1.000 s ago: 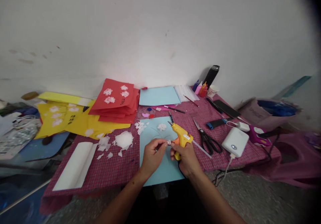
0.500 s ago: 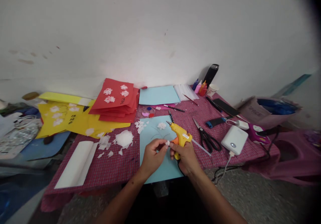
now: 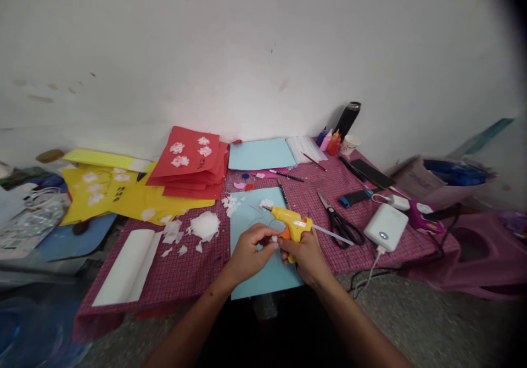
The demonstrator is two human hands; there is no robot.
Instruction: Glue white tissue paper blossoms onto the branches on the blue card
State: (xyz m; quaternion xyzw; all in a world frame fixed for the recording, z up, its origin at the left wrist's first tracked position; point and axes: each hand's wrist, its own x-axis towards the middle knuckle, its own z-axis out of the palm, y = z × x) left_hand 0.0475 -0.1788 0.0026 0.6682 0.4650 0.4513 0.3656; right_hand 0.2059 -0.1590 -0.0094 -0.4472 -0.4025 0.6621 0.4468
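My right hand [image 3: 307, 255] is wrapped round the grip of a yellow glue gun [image 3: 293, 222], whose nozzle points left and a clear glue stick [image 3: 332, 234] juts from its back. Between the fingertips of my left hand [image 3: 252, 254] is a small white paper piece [image 3: 274, 239], and the right fingertips come close to it. Both hands are above a light blue sheet [image 3: 251, 288] with thin drawn lines. A crumpled white paper flower [image 3: 267, 204] sits on that sheet, partly behind the nozzle. Small white paper bits [image 3: 231, 205] lie at its left edge.
Scissors [image 3: 341, 225] and a white power bank [image 3: 386, 227] lie to the right. Left are torn white paper [image 3: 205, 226], a folded white sheet [image 3: 125, 269], red cards [image 3: 185, 162] and yellow cards [image 3: 152, 203]. Paint bottles [image 3: 329, 141] and a black flask [image 3: 348, 120] stand at the back.
The glue gun has tilted, its nozzle dropping lower and to the left, over the paper flower. Both hands stay close together, with the white piece still in the left fingertips.
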